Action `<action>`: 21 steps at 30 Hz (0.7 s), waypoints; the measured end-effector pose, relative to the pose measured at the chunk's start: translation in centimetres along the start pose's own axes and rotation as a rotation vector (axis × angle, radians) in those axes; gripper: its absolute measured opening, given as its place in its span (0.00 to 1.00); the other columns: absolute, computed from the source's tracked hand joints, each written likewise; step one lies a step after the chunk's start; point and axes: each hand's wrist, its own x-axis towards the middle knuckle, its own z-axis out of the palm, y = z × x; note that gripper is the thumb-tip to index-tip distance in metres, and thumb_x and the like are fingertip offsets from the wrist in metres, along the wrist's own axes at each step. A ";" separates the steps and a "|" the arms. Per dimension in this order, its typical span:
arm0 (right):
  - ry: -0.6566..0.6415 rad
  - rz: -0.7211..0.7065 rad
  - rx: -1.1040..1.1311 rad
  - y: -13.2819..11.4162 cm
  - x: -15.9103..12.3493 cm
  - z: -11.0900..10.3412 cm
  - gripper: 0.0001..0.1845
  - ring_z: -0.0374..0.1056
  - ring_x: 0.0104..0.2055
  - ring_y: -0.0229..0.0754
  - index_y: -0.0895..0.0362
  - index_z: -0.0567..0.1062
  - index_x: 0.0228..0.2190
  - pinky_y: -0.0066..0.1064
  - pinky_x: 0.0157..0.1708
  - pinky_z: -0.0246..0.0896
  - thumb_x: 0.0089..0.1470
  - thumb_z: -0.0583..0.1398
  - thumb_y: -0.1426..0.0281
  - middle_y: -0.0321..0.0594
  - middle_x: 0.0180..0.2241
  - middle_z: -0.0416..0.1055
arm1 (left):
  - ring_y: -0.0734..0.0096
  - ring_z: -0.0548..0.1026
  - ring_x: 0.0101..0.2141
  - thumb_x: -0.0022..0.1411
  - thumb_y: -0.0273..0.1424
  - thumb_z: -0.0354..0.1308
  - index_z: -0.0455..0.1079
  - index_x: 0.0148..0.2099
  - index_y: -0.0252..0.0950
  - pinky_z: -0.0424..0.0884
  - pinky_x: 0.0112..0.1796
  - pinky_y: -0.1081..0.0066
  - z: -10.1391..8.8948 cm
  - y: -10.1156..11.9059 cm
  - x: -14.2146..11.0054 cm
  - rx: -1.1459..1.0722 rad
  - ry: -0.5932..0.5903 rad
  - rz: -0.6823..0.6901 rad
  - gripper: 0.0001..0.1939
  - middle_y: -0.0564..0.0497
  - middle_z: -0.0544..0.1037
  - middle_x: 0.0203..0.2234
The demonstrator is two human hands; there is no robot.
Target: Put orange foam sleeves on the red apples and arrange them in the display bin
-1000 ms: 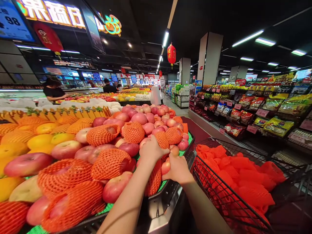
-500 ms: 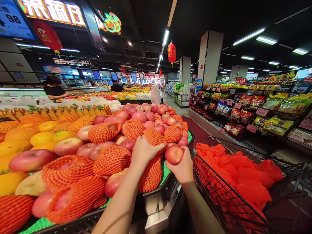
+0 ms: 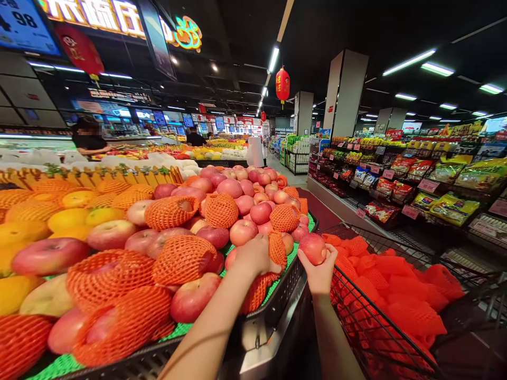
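My right hand [image 3: 322, 272] holds a bare red apple [image 3: 312, 248] just outside the display's front rim, its fingers wrapped round the fruit. My left hand [image 3: 257, 257] is closed against an orange foam net sleeve [image 3: 278, 252] at the edge of the pile; its fingertips are partly hidden, and what fruit lies inside the sleeve is hard to see. Below that hand lies another orange net sleeve [image 3: 255, 295]. Around it rest loose red apples [image 3: 196, 296] and netted apples [image 3: 221, 210] on green matting [image 3: 273, 287].
The display's black rim [image 3: 277, 301] runs between my forearms. At right stands a black wire basket [image 3: 368, 311] heaped with red-orange foam nets [image 3: 390, 279]. Yellow fruit [image 3: 69, 221] fills the left side. Shelves of packaged snacks [image 3: 453, 211] line the right. A person in black [image 3: 87, 137] stands behind the display.
My right hand has carried the apple right and slightly up, away from the pile. My left hand has shifted right and down with a net sleeve, uncovering apples and green matting.
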 end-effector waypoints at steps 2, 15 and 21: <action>0.000 -0.013 0.007 -0.2 -0.3 -0.3 0.44 0.71 0.40 0.44 0.52 0.57 0.47 0.39 0.47 0.68 0.36 0.73 0.52 0.45 0.45 0.69 | 0.53 0.80 0.48 0.49 0.38 0.76 0.74 0.53 0.31 0.77 0.49 0.52 0.2 0.8 0.2 0.069 -0.086 -0.050 0.31 0.37 0.80 0.52; -0.208 -0.030 0.177 -4.1 -3.3 -4.5 0.43 0.74 0.45 0.45 0.50 0.62 0.51 0.33 0.44 0.73 0.35 0.76 0.66 0.42 0.49 0.71 | 0.58 0.70 0.62 0.72 0.37 0.54 0.62 0.65 0.36 0.64 0.64 0.58 3.8 1.7 -10.0 -0.426 0.825 0.138 0.23 0.40 0.73 0.60; -0.648 -0.354 0.054 -5.6 -7.7 -7.8 0.43 0.75 0.52 0.48 0.46 0.66 0.55 0.36 0.51 0.73 0.40 0.75 0.70 0.40 0.52 0.74 | 0.49 0.76 0.56 0.65 0.45 0.55 0.48 0.72 0.38 0.79 0.50 0.55 12.0 4.8 -15.9 -0.999 0.601 0.030 0.39 0.35 0.69 0.61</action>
